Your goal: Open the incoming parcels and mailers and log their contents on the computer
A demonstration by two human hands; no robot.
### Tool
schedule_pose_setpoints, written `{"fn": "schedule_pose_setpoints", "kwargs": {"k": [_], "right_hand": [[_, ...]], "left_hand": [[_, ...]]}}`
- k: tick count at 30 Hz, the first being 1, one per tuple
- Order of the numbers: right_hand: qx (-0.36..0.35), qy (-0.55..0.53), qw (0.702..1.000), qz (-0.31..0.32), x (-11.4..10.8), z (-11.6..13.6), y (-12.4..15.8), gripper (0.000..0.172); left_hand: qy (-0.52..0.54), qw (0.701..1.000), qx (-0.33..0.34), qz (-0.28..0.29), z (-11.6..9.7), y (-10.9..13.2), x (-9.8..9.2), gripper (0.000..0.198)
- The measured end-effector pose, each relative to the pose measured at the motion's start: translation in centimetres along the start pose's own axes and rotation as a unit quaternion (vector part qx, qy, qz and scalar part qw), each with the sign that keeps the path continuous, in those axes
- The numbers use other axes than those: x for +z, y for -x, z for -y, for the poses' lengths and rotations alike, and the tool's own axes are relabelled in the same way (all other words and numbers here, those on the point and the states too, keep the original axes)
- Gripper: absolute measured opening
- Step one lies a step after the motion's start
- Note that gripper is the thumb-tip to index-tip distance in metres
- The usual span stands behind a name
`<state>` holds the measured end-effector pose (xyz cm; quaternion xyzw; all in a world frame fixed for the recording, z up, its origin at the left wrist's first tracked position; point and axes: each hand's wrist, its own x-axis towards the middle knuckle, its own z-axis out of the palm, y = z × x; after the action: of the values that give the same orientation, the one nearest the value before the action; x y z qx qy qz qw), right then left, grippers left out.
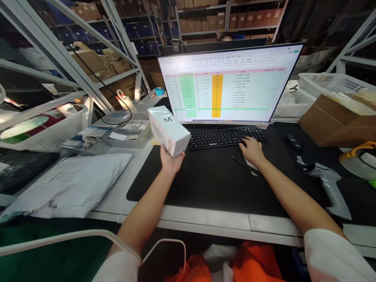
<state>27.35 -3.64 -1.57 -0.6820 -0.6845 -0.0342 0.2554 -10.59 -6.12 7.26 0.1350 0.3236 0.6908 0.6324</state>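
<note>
Left of the keyboard [226,137], clasps white box [169,130] by its near end in closed left hand [170,160]; top-heavy, may tip loose.

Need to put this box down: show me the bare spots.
Bare: the black mat this side of the keyboard, between left hand and right hand. Crowded: mailer bags and trays left of the mat; mouse, scanner, cardboard box on the right.

- Your box [169,131] is white with little black letters.
- Your keyboard [223,137] is black.
- Your desk mat [211,180] is black too.
- Your screen [229,86] is white with a green stripe and an orange stripe.
- Your mouse [293,141] is black.
</note>
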Motion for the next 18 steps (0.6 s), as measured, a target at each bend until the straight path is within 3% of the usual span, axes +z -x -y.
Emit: {"fn": "schedule_pose_setpoints", "kwargs": {"k": [6,9,11,14,18], "right_hand": [[0.003,-0.016,1.0,0.012,-0.5,-0.1,0.1,0.049],[0.002,-0.033,0.999,0.016,-0.6,-0.1,0.1,0.048],[-0.001,-0.041,0.999,0.017,-0.6,-0.1,0.0,0.048],[-0.006,-0.044,0.999,0.014,-0.8,-0.8,0.2,0.047],[-0.002,-0.023,1.0,-0.002,-0.4,-2.5,0.7,0.04]], "left_hand": [[0.022,0.999,0.027,0.036,-0.9,0.5,0.7,0.045],[0.041,0.995,0.082,0.042,-3.3,2.5,0.8,0.041],[0.049,0.991,0.12,0.044,-5.4,5.0,-0.1,0.036],[0.035,0.982,0.184,0.015,-9.0,10.0,-3.8,0.034],[-0.026,0.945,0.297,-0.133,-13.4,17.5,-12.7,0.032]]}}
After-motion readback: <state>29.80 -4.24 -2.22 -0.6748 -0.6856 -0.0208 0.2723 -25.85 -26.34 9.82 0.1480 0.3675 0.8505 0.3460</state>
